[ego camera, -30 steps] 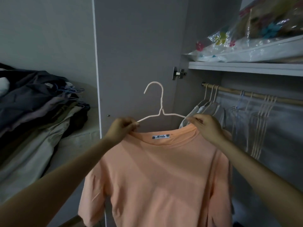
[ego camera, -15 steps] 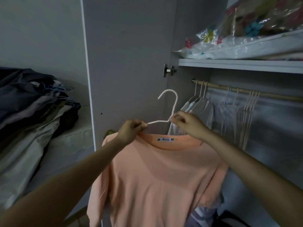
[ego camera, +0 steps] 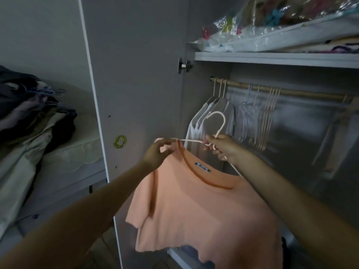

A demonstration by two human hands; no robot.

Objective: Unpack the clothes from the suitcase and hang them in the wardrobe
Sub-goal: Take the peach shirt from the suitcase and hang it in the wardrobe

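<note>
Peach t-shirt [ego camera: 204, 206] on tilted pale hanger [ego camera: 218, 125] before open wardrobe [ego camera: 272, 59], left hand [ego camera: 157, 154] pinching shirt shoulder at hanger arm, right hand [ego camera: 223, 146] gripping hanger neck below hook, rail [ego camera: 272, 91] behind with hung shirts [ego camera: 211, 117]

Dim light, soft blur, edges bowed

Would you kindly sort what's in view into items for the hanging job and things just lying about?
In use: peach shirt, white hanger, wardrobe rail, left hand, right hand.
Lying about: clothes pile, bagged bedding, green sticker.
</note>
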